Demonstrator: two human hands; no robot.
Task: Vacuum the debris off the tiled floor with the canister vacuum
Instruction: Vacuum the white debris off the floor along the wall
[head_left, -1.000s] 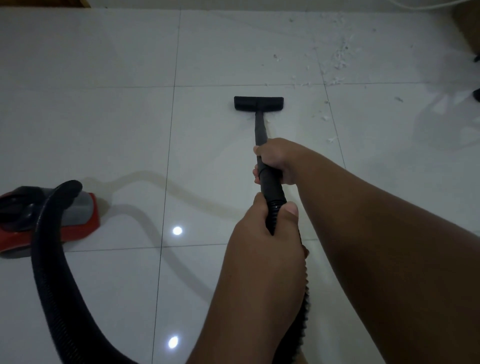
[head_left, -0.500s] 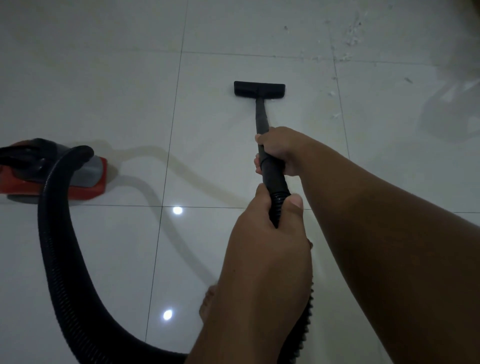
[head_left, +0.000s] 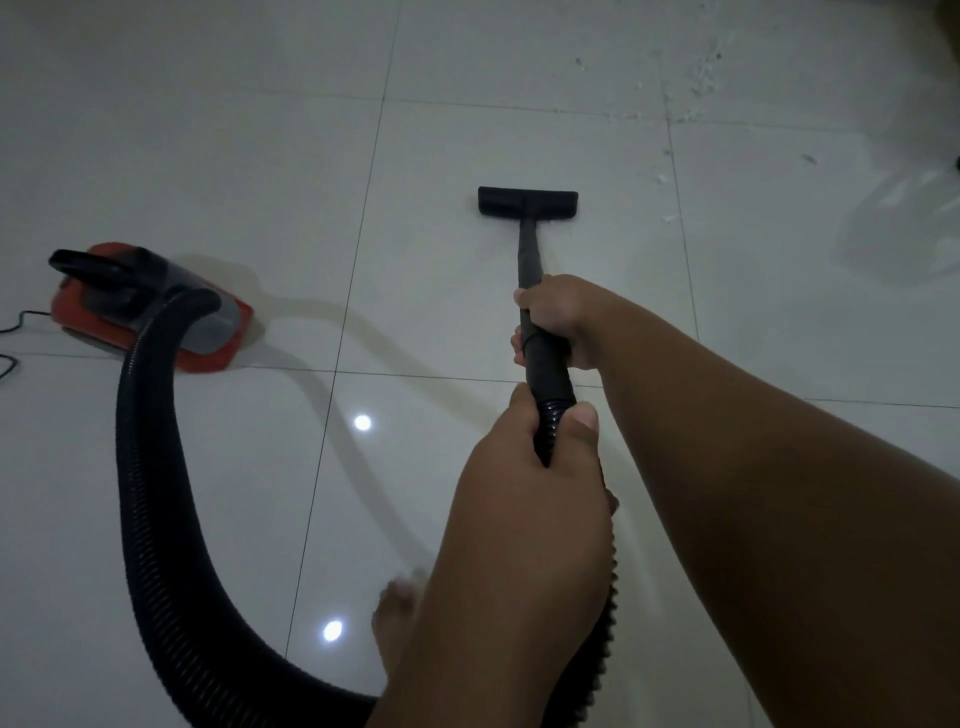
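Floor nozzle (head_left: 527, 202) drawn back from the far grout line.
It lies flat mid-way across the tiled floor (head_left: 208, 130). The right hand (head_left: 563, 322) curls round the wand (head_left: 529, 254) and the left hand (head_left: 524, 483) grips the hose (head_left: 150, 493) end behind it. Debris (head_left: 701, 88) lies toward the far right corner, and the canister (head_left: 208, 338) is near the left edge.

The right hand (head_left: 561, 322) is held farther out, forearm extended from the lower right, fingers curled round the wand (head_left: 530, 254) with fingertips seen on its left side. The left hand (head_left: 524, 483) is closed just behind it on the ribbed hose (head_left: 153, 493), back of the hand up, thumb laid along the right side. A bare foot (head_left: 397, 618) is seen blurred beside the left forearm.
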